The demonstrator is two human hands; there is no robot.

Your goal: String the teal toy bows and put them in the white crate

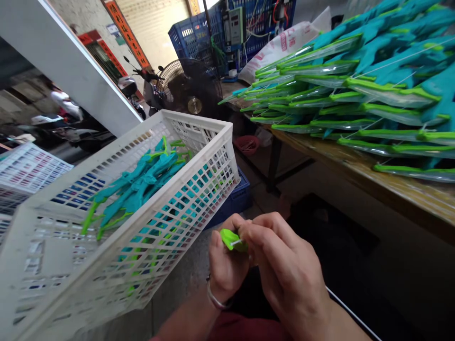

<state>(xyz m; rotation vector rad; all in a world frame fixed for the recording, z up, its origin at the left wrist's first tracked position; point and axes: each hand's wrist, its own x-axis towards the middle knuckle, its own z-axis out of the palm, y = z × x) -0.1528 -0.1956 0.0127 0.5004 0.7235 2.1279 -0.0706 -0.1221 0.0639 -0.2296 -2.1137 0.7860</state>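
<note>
My left hand (pixel 227 270) is closed around a small lime-green plastic piece (pixel 229 238), with the thumb along its left side. A short length of white cord (pixel 236 243) shows at the piece. Against its right side, my right hand (pixel 284 255) has its thumb and fingers pinched together, apparently on the cord; the fingertips are partly hidden. More white cord emerges beyond my right wrist toward the lower right. To the left of my hands, a white plastic crate (pixel 124 246) contains several teal and lime-green plastic parts (pixel 145 177).
On the wooden table (pixel 341 163) at right lies a tall stack of teal parts with green-edged clear strips (pixel 391 92) and white strings. Beyond the crate stand a black fan (pixel 194 105), blue crates (pixel 194 35) and a white sack (pixel 284 45). A pink basket (pixel 248 144) sits under the table.
</note>
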